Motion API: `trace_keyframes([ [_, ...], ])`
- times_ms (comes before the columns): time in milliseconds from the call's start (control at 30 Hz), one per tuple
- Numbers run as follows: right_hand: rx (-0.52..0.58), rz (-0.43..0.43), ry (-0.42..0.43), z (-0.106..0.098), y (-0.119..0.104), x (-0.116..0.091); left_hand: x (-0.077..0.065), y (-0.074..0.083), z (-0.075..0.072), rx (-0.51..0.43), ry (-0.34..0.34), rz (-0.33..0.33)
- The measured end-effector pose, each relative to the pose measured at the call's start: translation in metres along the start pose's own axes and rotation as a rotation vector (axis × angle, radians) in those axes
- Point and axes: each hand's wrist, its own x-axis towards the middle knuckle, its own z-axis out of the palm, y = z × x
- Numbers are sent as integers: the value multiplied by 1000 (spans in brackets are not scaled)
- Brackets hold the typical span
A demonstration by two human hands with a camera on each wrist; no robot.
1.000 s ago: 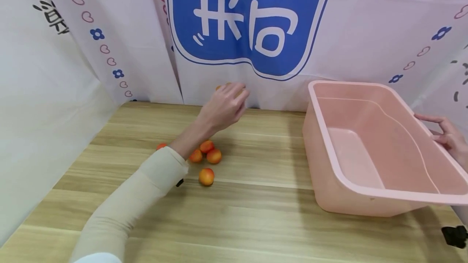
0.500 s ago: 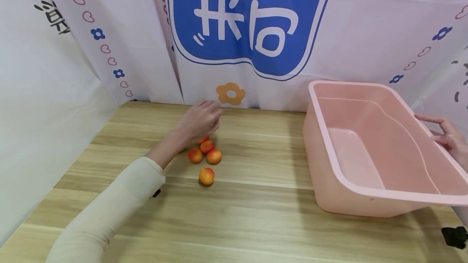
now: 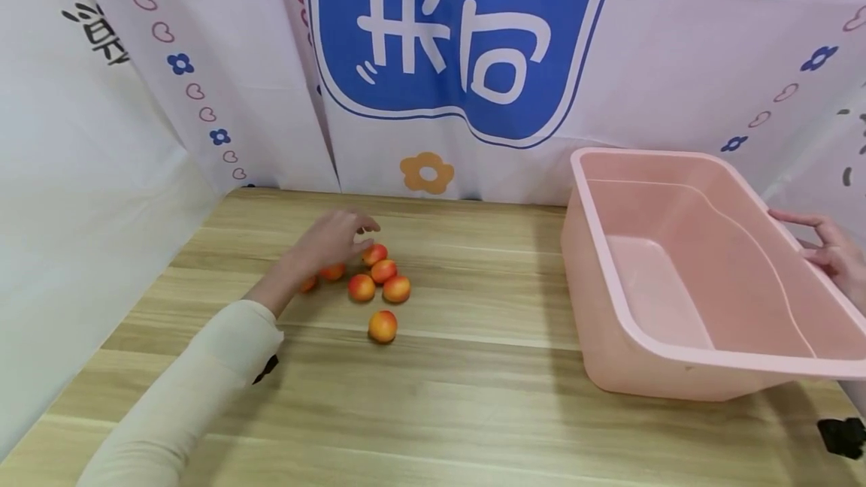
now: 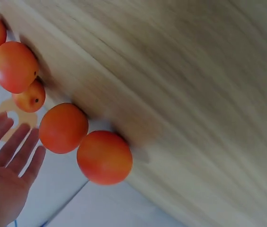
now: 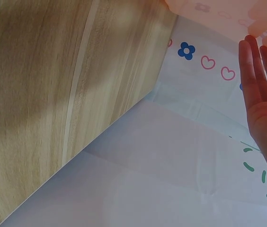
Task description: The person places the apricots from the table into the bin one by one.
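Observation:
In the head view my left hand [image 3: 331, 239] hovers over the far left side of a loose group of small orange-red fruits that look like apricots. Its fingers are spread and hold nothing, close to the rearmost apricot [image 3: 374, 254]. Another apricot [image 3: 332, 272] lies partly under that hand. The left wrist view shows the fingers beside a round apricot [image 4: 63, 128]; contact cannot be told. A single apricot [image 3: 383, 327] lies nearest to me. My right hand [image 3: 835, 258] touches the right rim of a pink plastic tub [image 3: 629, 322]. Straight fingers [image 5: 252, 85] lie along its outside in the right wrist view.
The tub stands on the right of the wood-grain table [image 3: 467, 412], and no contents show in it. A printed cloth [image 3: 501, 171] hangs behind the table's far edge. Part of a black object [image 3: 841, 438] shows at the lower right.
My left hand has come left and nearer from the far edge of the table, and its fingers have spread. More apricots show from behind the arm. The right hand and tub stay put.

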Motion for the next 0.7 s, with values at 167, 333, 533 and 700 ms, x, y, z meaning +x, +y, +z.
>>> trace_keyframes([
  [167,5,-5,6,0,-1,1,0,-6,1,-224,-45,-53],
  [333,5,25,28,-2,-4,2,2,-9,2,-297,-81,-51],
  [533,10,59,60,-2,-7,4,5,-10,5,-295,-112,-44],
  [700,28,52,50,-3,-6,4,7,-9,5,-282,-130,-32],
])
